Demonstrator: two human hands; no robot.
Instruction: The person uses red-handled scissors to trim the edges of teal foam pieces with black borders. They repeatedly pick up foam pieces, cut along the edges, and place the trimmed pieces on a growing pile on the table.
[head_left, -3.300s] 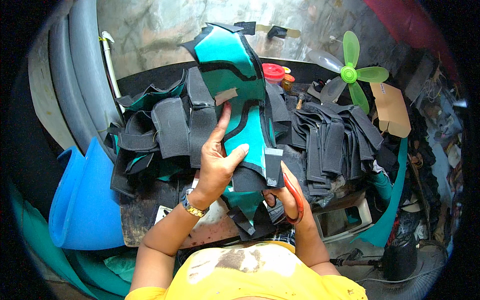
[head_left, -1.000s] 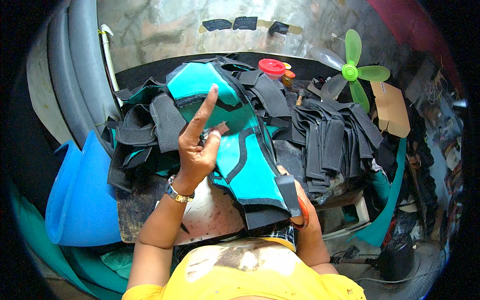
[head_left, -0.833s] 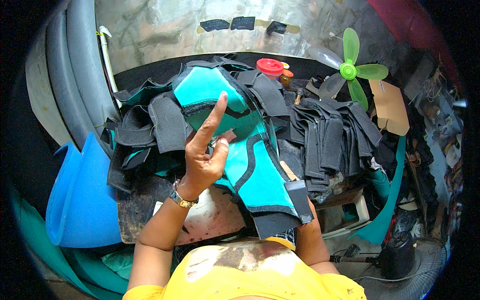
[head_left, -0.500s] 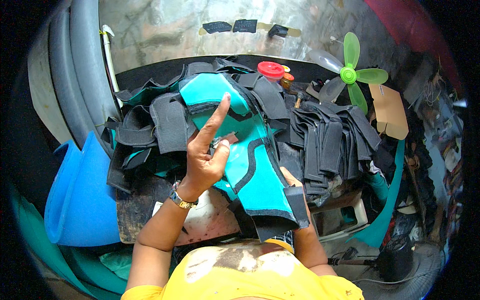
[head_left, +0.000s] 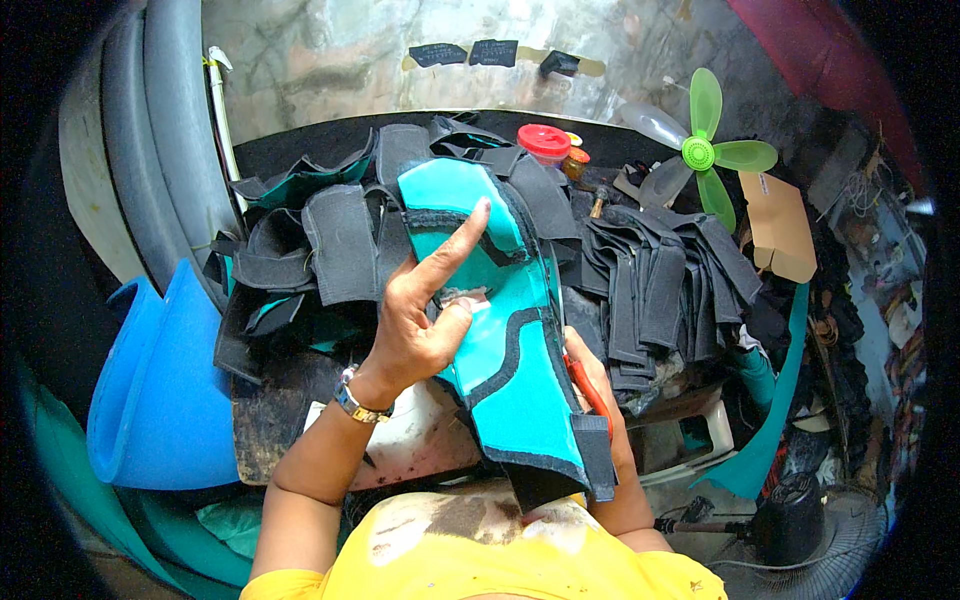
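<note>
Teal padded piece point(head_left: 500, 340), black-edged, stays gripped in our left hand point(head_left: 425, 320), forefinger pointing to one o'clock; right hand point(head_left: 590, 385) behind it clutches an orange tool point(head_left: 585, 385); black pieces point(head_left: 650, 290) crowd the desk point(head_left: 270, 420).

We had little free room: black strap piles point(head_left: 330, 250) on the left and point(head_left: 650, 290) on the right hemmed in the teal piece point(head_left: 510, 360). Only the stained white board point(head_left: 420, 445) near us lay open; red-lidded jar point(head_left: 545, 145) blocked the rear.

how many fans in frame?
2. A green-bladed fan stands at the upper right behind the black strap piles; a black floor fan sits at the lower right. Clutter may hide others.
</note>
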